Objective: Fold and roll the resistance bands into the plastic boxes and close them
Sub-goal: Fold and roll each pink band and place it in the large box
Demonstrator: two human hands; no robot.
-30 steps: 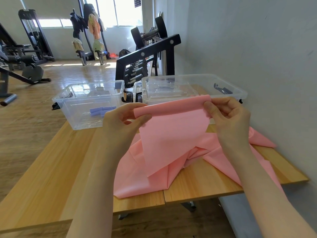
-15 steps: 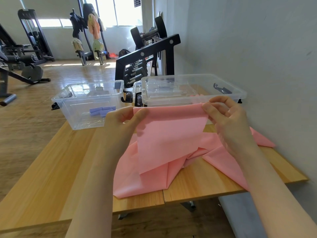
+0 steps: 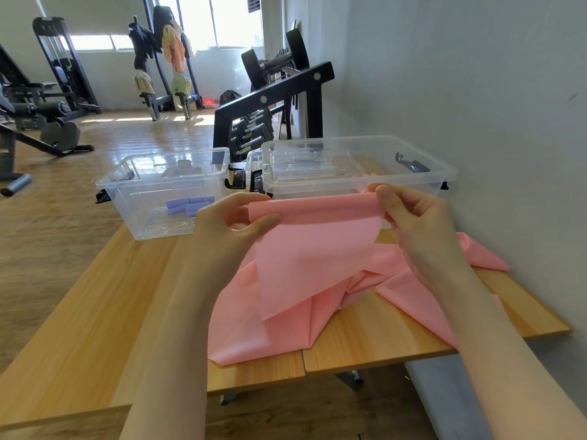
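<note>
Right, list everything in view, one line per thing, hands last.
pink resistance band: one, pink, top edge rolled and held up, rest heaped on the table
open plastic box: one, clear, table's far left
purple rolls: a few, inside the open plastic box
lidded plastic box: one, clear, far right by the wall
table: one, light wood
dumbbell rack: one, black, behind the boxes
gym machines: several, black, far back
left hand: pinches the roll's left end
right hand: pinches the roll's right end
</note>
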